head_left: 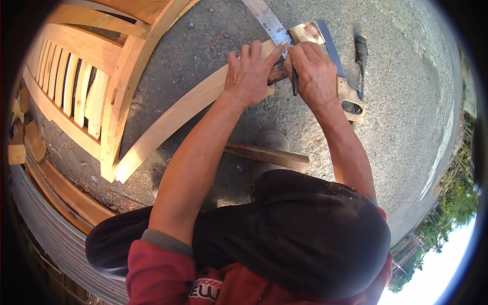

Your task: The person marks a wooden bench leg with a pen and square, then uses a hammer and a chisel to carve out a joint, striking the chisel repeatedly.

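Observation:
A curved, pale wooden board (pixel 175 107) runs from the chair-like frame's foot up to my hands. My left hand (pixel 247 73) grips its upper end, fingers bent over the far edge and thumb stretched toward a flat metal ruler (pixel 267 21). The ruler lies slanted across the board's end. In my right hand (pixel 311 68), close beside the left thumb, is a black pen (pixel 295 84); its tip is hidden. Under the hands sits a dark brown wooden piece (pixel 277 74). A handsaw (pixel 349 99) with a wooden handle lies just right of my right hand.
A slatted wooden furniture frame (pixel 119 96) stands at left. A short wood block (pixel 307 33) lies beyond my hands, and a dark, cord-wrapped tool (pixel 361 51) at right. A wooden strip (pixel 269 153) lies near my foot. Corrugated metal sheeting (pixel 61 231) is at lower left.

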`<state>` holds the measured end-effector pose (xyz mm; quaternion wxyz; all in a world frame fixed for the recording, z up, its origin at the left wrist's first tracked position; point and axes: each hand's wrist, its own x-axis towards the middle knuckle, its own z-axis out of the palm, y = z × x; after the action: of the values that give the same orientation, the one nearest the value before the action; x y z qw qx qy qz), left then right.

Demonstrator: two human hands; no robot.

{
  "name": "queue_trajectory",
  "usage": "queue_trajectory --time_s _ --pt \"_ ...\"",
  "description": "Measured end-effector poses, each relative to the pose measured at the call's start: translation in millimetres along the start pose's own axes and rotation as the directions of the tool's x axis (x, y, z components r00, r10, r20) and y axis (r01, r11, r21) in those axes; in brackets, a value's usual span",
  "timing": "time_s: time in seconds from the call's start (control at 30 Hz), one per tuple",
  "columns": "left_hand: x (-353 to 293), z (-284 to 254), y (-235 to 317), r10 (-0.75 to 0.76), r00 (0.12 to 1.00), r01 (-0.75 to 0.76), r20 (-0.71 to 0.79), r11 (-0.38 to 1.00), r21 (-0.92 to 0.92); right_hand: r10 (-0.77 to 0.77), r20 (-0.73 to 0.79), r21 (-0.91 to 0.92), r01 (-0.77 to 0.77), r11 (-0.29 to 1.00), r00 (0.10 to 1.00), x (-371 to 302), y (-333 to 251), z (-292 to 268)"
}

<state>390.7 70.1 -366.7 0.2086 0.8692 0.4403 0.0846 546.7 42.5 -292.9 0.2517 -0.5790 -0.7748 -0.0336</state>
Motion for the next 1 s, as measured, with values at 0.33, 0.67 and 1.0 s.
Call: queue_trajectory --time_s 0.33,0.67,1.0 --pt "-10 3 -2 0.018 0.998 -0.023 -0.061 0.997 -0.077 0.423 0.209 0.034 -0.438 0.898 0.882 -6 16 -55" --pt "-27 21 16 0.086 0.95 -0.105 -0.299 0.993 -0.05 0.686 0.308 0.555 -0.71 0.434 0.659 -85 -5 23" --pt "-34 -26 -33 -0.289 0.946 0.28 0.147 0.957 0.081 0.884 0.407 0.832 -0.493 -0.255 0.229 -305 33 -81"
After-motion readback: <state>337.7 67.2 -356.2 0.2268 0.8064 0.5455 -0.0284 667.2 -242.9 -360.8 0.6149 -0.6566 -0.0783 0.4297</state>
